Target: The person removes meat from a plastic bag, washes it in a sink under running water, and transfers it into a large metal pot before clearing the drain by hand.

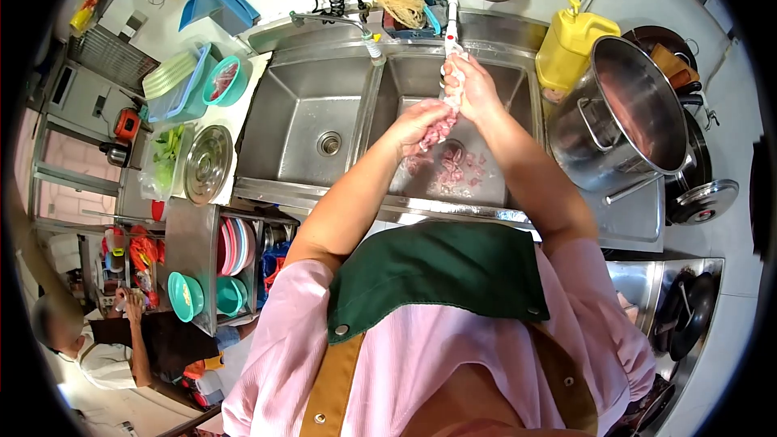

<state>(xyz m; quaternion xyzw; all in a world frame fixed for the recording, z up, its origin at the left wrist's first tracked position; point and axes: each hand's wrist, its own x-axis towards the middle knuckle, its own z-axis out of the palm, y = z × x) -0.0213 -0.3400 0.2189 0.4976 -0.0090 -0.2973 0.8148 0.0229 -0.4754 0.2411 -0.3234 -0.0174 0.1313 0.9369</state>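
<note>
My right hand (476,91) is closed around the upper, whitish end of a strip of raw meat (441,128), right under the white tap (452,28). Lower down, the fingers of my left hand (417,125) are wrapped on the pink part of the same strip. Both hands are over the right sink basin (514,105). Several loose pink pieces of meat (460,170) lie wet on its floor below my hands. Whether water runs from the tap is hidden by my right hand.
Left of my hands is a second basin (312,137) with a drain. To the right stand a yellow jug (566,48) and a large steel pot (595,117). A glass lid (208,164) and tubs line the left counter. Another person (113,356) is at far left.
</note>
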